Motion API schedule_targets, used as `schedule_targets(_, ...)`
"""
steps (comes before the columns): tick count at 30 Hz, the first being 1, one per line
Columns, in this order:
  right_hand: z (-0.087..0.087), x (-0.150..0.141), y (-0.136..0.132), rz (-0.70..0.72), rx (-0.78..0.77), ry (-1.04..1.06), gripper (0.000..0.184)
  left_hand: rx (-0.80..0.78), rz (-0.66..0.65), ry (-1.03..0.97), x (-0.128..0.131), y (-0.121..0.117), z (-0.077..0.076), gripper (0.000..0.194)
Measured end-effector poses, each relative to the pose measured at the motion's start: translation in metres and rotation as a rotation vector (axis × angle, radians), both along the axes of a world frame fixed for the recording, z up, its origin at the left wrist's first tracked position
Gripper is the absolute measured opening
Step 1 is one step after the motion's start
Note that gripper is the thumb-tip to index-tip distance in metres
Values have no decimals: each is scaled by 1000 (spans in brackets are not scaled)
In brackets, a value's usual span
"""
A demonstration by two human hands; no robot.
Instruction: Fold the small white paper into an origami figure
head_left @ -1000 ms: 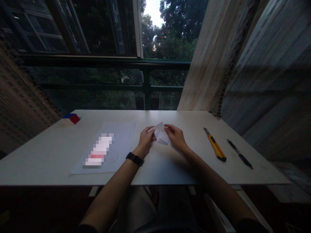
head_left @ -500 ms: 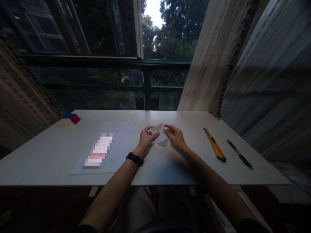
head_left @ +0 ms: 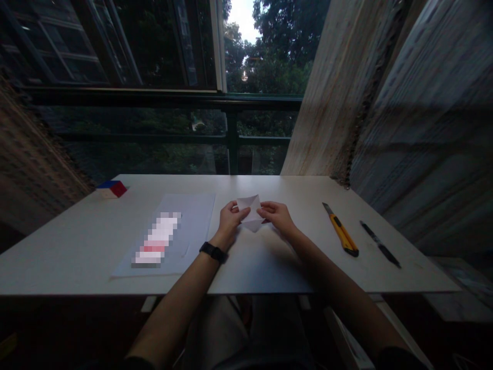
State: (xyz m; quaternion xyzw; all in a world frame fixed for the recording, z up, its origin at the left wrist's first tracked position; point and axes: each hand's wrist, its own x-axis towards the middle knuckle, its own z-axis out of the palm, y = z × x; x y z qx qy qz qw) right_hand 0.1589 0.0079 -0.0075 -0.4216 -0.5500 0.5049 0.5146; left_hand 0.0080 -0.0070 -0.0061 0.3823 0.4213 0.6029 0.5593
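Observation:
A small folded piece of white paper (head_left: 251, 218) is held up between my two hands over the middle of the white table. It shows creases and pointed corners at the top and bottom. My left hand (head_left: 230, 218), with a black band on its wrist, pinches the paper's left side, thumb across the front. On the right edge, my right hand (head_left: 278, 215) grips the same paper between thumb and fingers. The fingertips behind the paper are partly hidden.
Left of my hands lie white sheets (head_left: 200, 216) with a blurred-out patch. A Rubik's cube (head_left: 112, 189) sits at the far left of the table (head_left: 77, 246). To the right lie a yellow box cutter (head_left: 341, 231) and a dark pen (head_left: 380, 244). Curtains and a window stand beyond.
The folded paper has turned and shifted slightly left, so more of its front face shows. My left hand has moved a little left, and both hands still hold the paper.

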Motion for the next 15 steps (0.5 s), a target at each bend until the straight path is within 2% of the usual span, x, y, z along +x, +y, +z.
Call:
schedule_targets(3,1,1,0,-26,0,24,35,-2,-12,4,0,0,0,51)
schedule_targets(8,7,-1,-3,-77,96,-8,24,5,-31,-21,1,-1,1,48)
schedule_targets(15,9,0,-5,64,90,-8,30,-8,-43,3,1,-2,2,46)
